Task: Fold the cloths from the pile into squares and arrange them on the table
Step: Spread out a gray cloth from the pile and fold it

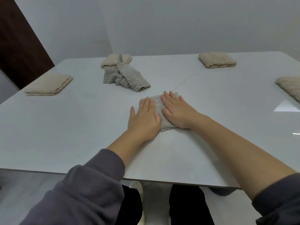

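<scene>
- Head view: the left hand (pixel 143 118) and right hand (pixel 176 111) lie flat, fingers straight and close together, pressing a folded grey cloth (pixel 158 106) near the middle of the table (pixel 65 127), probably to set its creases.
- The grey pile (pixel 125 75) waits just beyond; four beige squares, such as the left one (pixel 48 86), sit spaced toward the edges, leaving working room.

left grip (pixel 143 118) flat, palm down | right grip (pixel 176 111) flat, palm down

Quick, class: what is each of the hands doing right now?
Left hand: open, pressing flat on the grey folded cloth.
Right hand: open, flat on the same cloth.
</scene>
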`<state>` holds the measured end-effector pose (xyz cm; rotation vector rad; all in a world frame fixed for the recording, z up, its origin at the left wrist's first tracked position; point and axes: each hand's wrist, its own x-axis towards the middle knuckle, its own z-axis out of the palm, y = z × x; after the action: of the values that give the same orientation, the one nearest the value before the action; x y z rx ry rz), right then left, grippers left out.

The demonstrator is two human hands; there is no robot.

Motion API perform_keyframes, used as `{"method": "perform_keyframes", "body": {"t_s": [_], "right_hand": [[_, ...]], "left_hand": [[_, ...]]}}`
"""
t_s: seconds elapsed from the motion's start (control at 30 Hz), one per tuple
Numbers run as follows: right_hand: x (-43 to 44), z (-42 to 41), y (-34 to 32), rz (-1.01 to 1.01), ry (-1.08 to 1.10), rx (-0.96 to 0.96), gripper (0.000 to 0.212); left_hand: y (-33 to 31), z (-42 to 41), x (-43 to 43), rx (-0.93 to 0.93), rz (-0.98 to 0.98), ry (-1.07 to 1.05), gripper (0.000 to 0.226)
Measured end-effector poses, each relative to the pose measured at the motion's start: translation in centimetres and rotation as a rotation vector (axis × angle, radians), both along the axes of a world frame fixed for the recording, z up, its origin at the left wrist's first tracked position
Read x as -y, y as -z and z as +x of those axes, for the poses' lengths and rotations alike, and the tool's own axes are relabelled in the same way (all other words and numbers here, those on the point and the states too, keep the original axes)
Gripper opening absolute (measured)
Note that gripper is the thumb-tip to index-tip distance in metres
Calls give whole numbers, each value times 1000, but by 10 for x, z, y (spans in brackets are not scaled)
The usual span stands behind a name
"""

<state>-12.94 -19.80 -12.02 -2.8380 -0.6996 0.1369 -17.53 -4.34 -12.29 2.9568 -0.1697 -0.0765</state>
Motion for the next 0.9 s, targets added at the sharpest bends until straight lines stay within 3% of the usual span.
{"method": "perform_keyframes", "body": {"t_s": [0.1,0.2,0.3,0.4,0.5,0.6,0.8,0.9], "right_hand": [[0,-1,1,14,3,-18,60],[3,-1,-1,183,50,-49,60],[7,-2,-3,405,111,-91,60],[8,-3,-2,459,122,-82,59],[5,-5,-3,493,143,-78,60],[5,-6,-6,553,181,-89,66],[-6,-14,-22,990,330,-321,76],[-25,-17,-31,1039,377,-483,78]], "left_hand": [[3,1,1,8,-21,0,60],[2,-3,0,87,-145,-50,61],[-12,-6,-8,208,-663,-313,52],[-30,10,-21,-20,-1167,-593,58],[-42,14,-22,-235,-1074,-582,25],[-46,13,-21,-275,-967,-530,21],[-43,-1,-42,-177,-1237,-408,6],[-45,-15,-69,-107,-1283,-443,10]]}}
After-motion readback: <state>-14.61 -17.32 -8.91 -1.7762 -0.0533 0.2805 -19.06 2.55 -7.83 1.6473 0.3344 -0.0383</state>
